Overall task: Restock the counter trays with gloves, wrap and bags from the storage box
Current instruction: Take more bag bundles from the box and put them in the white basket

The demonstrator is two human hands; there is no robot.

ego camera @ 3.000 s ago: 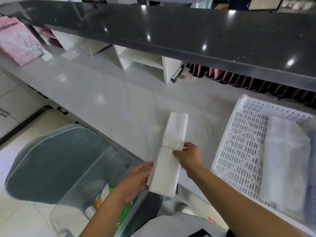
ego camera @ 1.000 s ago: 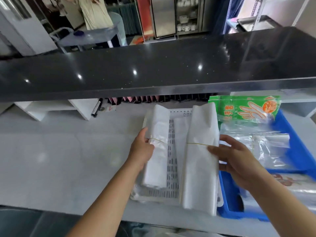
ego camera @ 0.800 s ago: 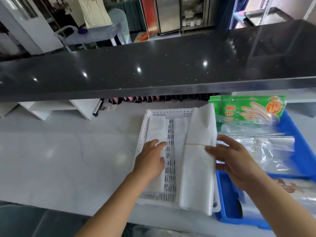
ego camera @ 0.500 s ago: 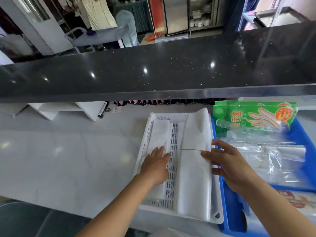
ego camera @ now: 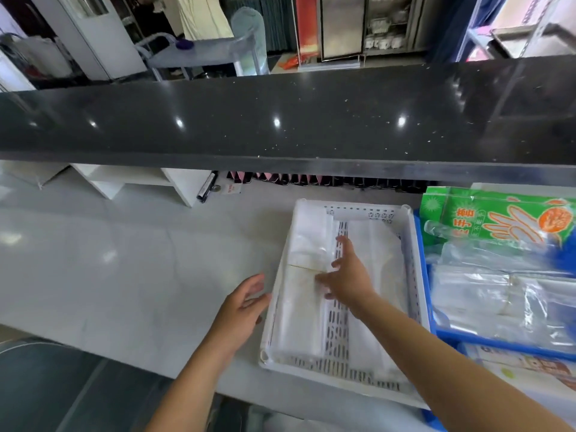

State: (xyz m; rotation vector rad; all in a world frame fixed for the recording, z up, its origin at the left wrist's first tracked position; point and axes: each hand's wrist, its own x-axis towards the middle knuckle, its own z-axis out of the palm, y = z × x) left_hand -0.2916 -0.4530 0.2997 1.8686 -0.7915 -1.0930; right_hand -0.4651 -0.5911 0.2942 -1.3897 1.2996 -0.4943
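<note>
A white perforated tray (ego camera: 414,266) sits on the grey counter and holds two banded bundles of white bags, the left bundle (ego camera: 304,291) and the right bundle (ego camera: 386,263). My right hand (ego camera: 346,275) reaches across the tray with fingers spread, touching the inner edge of the left bundle. My left hand (ego camera: 241,307) hovers open beside the tray's left wall, holding nothing. To the right, a blue tray (ego camera: 498,342) carries clear plastic bags (ego camera: 505,291) and a green glove packet (ego camera: 498,218).
A black raised counter top (ego camera: 280,120) overhangs the back of the worktop. White shelf units (ego camera: 140,179) and a pen (ego camera: 206,190) stand under it at left. A printed packet (ego camera: 530,366) lies in front of the blue tray.
Both bundles were laid flat in the white tray. My left hand withdrew from the left bundle to outside the tray's left wall. My right hand let go of the right bundle and crossed to the left one.
</note>
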